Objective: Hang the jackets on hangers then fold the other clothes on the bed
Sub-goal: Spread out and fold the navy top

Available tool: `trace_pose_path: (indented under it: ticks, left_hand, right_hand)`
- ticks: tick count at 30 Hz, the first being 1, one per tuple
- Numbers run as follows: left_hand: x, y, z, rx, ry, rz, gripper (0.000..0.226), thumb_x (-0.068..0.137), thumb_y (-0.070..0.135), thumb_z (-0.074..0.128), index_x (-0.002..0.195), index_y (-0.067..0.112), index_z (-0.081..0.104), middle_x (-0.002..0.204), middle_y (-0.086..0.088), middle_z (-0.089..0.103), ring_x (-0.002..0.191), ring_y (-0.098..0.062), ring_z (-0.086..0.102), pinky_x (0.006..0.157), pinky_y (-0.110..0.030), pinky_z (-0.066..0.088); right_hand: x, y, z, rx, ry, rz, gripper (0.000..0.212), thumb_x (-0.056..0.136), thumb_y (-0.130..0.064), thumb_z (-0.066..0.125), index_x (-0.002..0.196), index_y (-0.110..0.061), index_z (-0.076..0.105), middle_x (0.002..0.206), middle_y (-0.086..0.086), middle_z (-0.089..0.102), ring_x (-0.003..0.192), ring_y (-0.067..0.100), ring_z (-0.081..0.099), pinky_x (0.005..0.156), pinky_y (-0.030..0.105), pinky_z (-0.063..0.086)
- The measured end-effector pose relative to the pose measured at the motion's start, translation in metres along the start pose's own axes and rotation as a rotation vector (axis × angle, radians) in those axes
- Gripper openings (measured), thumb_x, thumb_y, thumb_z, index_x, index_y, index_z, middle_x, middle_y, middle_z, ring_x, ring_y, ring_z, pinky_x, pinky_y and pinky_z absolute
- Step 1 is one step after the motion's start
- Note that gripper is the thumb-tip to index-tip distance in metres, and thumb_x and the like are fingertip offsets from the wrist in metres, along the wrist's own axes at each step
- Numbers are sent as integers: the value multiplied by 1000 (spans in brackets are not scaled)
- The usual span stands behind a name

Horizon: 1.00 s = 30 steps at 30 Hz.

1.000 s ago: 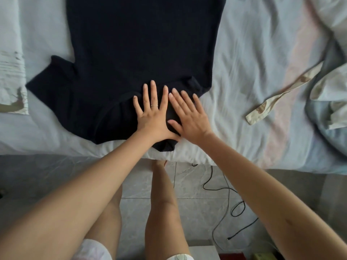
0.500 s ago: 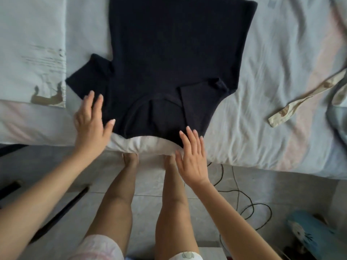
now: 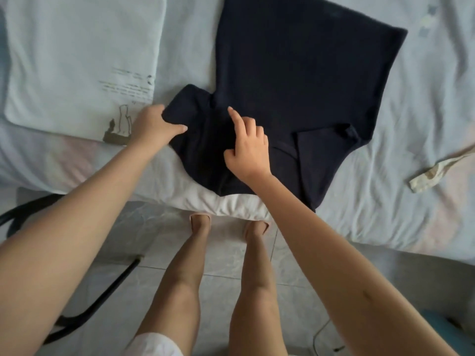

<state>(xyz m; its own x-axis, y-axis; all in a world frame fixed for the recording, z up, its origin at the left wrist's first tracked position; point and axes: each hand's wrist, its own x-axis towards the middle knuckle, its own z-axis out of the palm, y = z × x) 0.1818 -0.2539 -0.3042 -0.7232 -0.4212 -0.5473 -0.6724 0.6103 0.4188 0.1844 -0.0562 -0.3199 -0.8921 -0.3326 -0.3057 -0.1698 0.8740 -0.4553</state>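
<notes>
Head view: dark shirt (image 3: 295, 80) lies flat on bed (image 3: 411, 140), collar end at near edge, one sleeve side already turned in. Left hand (image 3: 151, 124) pinches left sleeve (image 3: 190, 106), thumb on top, fingers curled beneath; likely to fold it inward. Right hand (image 3: 246, 147) presses straight index finger (image 3: 233, 114) at sleeve root, other fingers curled; probably marks fold line. Pale folded cloth (image 3: 77, 60) just beside sleeve; beige strap (image 3: 437, 168) well apart. Sheet rumpled, pale blue. Grey tile floor (image 3: 159, 253), black chair frame (image 3: 102, 291) below.
</notes>
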Motion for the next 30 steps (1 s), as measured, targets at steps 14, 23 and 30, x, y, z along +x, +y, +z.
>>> trace_pose_path:
  ticks: [14,23,30]
  left_hand:
    - [-29,64,30,-226,-385,582,27,86,18,60,112,22,63,148,3,37,135,-10,35,109,-32,34]
    - [28,88,42,382,-141,863,47,89,12,59,133,25,51,141,5,46,126,-22,43,96,-36,28]
    - [48,116,31,530,-302,947,19,89,17,61,108,21,59,122,4,51,108,-20,49,79,-37,43]
  right_hand:
    - [-11,43,-32,1710,131,900,51,98,-53,32,125,-19,59,124,8,62,114,27,59,92,42,49]
    - [-38,35,-18,688,314,619,12,92,-22,58,101,-28,53,87,-10,58,65,8,63,65,33,55]
    - [-31,50,-38,476,176,611,15,90,-35,60,98,-23,58,100,-11,48,68,0,50,62,22,40]
